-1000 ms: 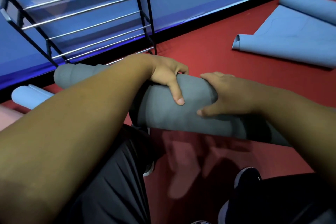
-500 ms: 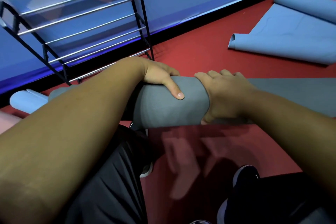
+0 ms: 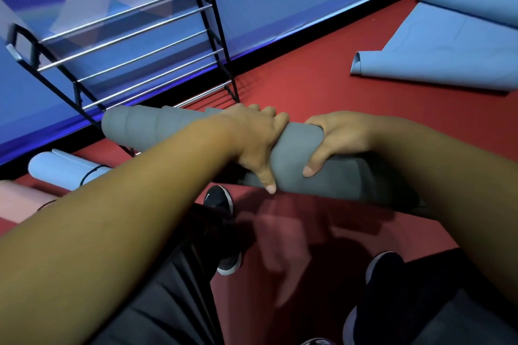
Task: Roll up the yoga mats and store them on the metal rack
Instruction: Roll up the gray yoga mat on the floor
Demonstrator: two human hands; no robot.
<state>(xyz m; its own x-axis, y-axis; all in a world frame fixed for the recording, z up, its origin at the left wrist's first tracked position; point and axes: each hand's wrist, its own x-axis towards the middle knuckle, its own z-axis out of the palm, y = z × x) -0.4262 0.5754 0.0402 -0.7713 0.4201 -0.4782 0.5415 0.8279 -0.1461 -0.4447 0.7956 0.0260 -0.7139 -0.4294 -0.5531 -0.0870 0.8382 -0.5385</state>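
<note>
A rolled grey yoga mat [image 3: 291, 148] hangs across the middle of the view above the red floor, its left end uneven and stepped. My left hand [image 3: 258, 140] grips it from above, thumb down the front. Right beside it my right hand [image 3: 336, 137] grips the same roll, thumb in front. The metal rack [image 3: 131, 56], black frame with silver bars, stands against the blue wall just beyond the mat's left end; its bars hold nothing.
A light blue mat [image 3: 448, 45] lies partly unrolled on the red floor at the right. A rolled light blue mat [image 3: 61, 168] and a pink mat [image 3: 19, 199] lie at the left by the rack's foot. My two dark shoes [image 3: 224, 232] stand below the grey roll.
The grey roll has tilted, its left end rising toward the rack's lower bars. Both hands have shifted their grip on it and the view has moved closer to the rack.
</note>
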